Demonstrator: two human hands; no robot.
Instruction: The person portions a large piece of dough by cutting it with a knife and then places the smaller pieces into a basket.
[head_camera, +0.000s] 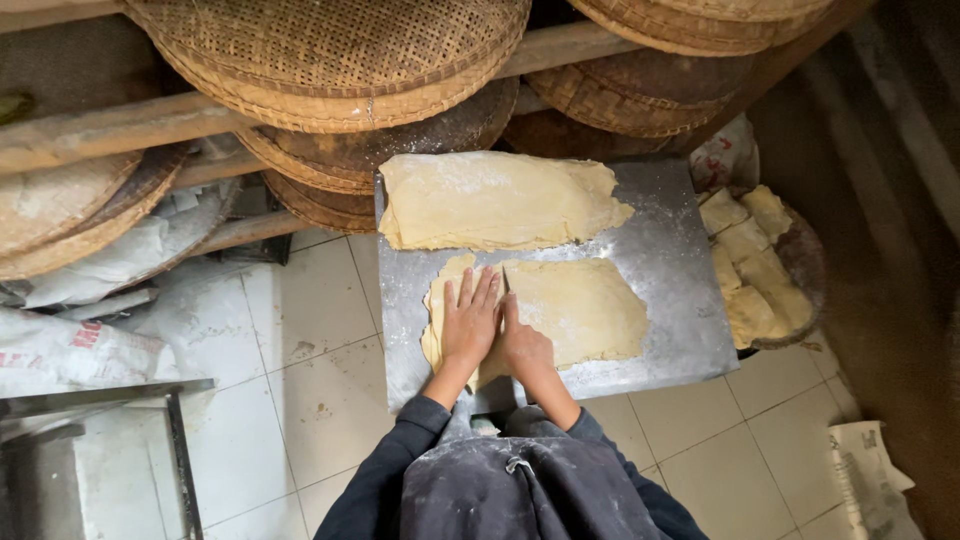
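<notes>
While the near dough sheet (570, 305) lies on the floured metal board (680, 260), left hand (468, 325) presses flat, fingers spread; right hand (524, 345) edge-on (grip nothing). Best: even pressure, outward.

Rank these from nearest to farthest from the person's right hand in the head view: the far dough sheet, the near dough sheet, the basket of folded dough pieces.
From the right hand:
1. Near dough sheet, directly under the hand, touching.
2. Far dough sheet, further up the metal board.
3. Basket of folded dough pieces, off the board's right edge.
</notes>
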